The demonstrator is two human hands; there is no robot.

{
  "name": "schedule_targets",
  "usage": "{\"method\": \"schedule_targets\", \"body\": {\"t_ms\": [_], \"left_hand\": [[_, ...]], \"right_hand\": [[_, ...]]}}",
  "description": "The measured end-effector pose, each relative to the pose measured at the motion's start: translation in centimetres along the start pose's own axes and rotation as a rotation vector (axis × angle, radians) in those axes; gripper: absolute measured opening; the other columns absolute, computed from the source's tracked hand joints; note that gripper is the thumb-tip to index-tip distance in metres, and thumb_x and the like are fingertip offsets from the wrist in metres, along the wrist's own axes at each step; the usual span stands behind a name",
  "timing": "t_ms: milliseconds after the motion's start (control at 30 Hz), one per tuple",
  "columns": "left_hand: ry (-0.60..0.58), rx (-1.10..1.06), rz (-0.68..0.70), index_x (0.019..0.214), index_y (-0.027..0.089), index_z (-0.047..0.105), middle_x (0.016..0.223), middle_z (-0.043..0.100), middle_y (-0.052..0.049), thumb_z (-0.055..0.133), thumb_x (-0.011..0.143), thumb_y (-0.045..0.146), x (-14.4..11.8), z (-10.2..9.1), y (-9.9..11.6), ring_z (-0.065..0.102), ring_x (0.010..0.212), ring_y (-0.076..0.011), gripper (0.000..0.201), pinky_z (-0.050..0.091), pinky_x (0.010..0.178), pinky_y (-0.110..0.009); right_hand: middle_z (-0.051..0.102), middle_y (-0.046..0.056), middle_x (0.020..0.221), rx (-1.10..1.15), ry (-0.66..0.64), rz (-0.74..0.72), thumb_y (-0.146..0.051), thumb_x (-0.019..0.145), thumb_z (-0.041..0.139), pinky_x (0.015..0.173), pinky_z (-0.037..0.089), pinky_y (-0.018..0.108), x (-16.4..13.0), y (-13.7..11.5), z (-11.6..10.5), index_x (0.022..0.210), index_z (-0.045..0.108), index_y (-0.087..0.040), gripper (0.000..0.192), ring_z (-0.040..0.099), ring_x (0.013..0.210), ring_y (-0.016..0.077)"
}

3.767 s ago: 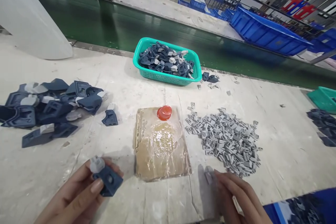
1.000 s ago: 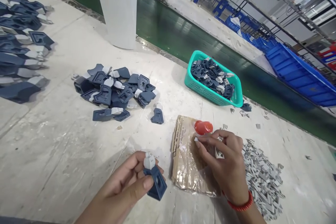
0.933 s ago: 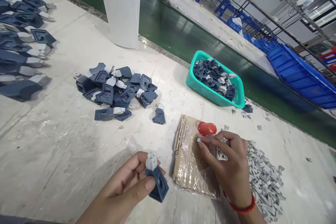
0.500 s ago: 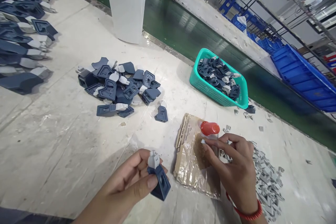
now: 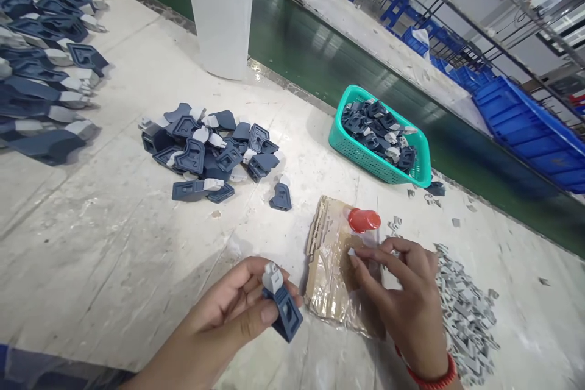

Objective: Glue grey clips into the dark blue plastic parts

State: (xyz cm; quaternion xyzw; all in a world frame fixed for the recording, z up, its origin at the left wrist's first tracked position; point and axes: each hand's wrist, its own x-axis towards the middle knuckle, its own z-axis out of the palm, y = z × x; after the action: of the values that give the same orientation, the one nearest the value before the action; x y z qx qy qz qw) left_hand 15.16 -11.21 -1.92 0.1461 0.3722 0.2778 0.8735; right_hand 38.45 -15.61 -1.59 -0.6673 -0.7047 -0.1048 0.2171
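- left hand (image 5: 237,311) gripped the blue part (image 5: 286,312), grey cap (image 5: 271,277) pointing up, long axis upright
- right hand (image 5: 406,298), just right of it, pinched a small clip (image 5: 352,251) over the cardboard (image 5: 329,280) near the table's front edge

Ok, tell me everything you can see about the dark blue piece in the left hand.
The dark blue piece looks like moulded plastic, roughly wedge-shaped, with a recessed opening in its face. A small light grey insert sits at its upper end. The left hand pinches it between thumb and fingers, tilted, grey end up, lifted off the table beside the taped cardboard pad. Nothing else touches it.
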Motion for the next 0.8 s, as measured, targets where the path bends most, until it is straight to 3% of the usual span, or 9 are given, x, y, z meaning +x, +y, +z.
{"method": "schedule_targets", "body": {"t_ms": [300,433,567,667,733,800], "left_hand": [[-0.037,-0.069,-0.042,0.075,0.023,0.071,0.076,0.071,0.002,0.081,0.058,0.028,-0.2,0.3,-0.5,0.065,0.084,-0.0157,0.021,0.049,0.079,-0.025],[-0.088,0.006,-0.010,0.081,0.025,0.071,0.082,0.069,0.001,0.078,0.064,0.032,-0.1,0.3,-1.0,0.063,0.090,-0.0173,0.021,0.045,0.082,-0.026],[-0.110,0.108,0.049,0.083,0.025,0.068,0.084,0.068,0.001,0.070,0.073,0.032,0.2,0.1,-1.3,0.060,0.091,-0.0168,0.012,0.042,0.082,-0.026],[-0.113,0.158,0.071,0.083,0.025,0.066,0.086,0.068,0.001,0.067,0.075,0.029,0.3,0.0,-1.5,0.058,0.091,-0.0171,0.009,0.040,0.081,-0.026],[-0.116,0.183,0.080,0.084,0.025,0.065,0.088,0.068,0.001,0.065,0.077,0.028,0.3,0.0,-1.5,0.057,0.091,-0.0168,0.008,0.040,0.081,-0.025],[-0.110,0.201,0.091,0.084,0.025,0.064,0.088,0.068,0.001,0.062,0.079,0.024,0.2,0.0,-1.4,0.057,0.088,-0.0147,0.006,0.040,0.078,-0.023]], "right_hand": [[0.048,0.002,0.086,0.006,0.001,-0.021,-0.028,0.077,0.064,0.071,0.033,0.033,-0.3,0.2,-0.2,0.086,0.063,-0.023,0.011,0.043,0.074,0.0133],[0.048,0.002,0.086,0.018,0.021,0.006,-0.028,0.077,0.064,0.072,0.032,0.034,-0.3,-0.3,-1.1,0.088,0.063,-0.023,0.012,0.044,0.074,0.0137],[0.048,0.002,0.085,0.023,0.138,0.140,-0.029,0.077,0.064,0.073,0.033,0.034,-0.4,-0.5,-2.0,0.091,0.063,-0.024,0.015,0.045,0.079,0.0159],[0.049,0.002,0.083,-0.016,0.119,0.105,-0.031,0.077,0.063,0.074,0.032,0.036,-0.6,-0.6,-1.8,0.088,0.064,-0.024,0.013,0.045,0.074,0.0152],[0.050,0.003,0.083,-0.049,0.103,0.073,-0.032,0.078,0.062,0.074,0.032,0.037,-0.8,-1.3,-1.7,0.085,0.064,-0.023,0.012,0.046,0.072,0.0153],[0.049,0.004,0.084,-0.036,0.144,0.157,-0.030,0.078,0.062,0.072,0.032,0.036,-1.0,-2.6,-1.8,0.088,0.063,-0.024,0.011,0.045,0.073,0.0161]]}}
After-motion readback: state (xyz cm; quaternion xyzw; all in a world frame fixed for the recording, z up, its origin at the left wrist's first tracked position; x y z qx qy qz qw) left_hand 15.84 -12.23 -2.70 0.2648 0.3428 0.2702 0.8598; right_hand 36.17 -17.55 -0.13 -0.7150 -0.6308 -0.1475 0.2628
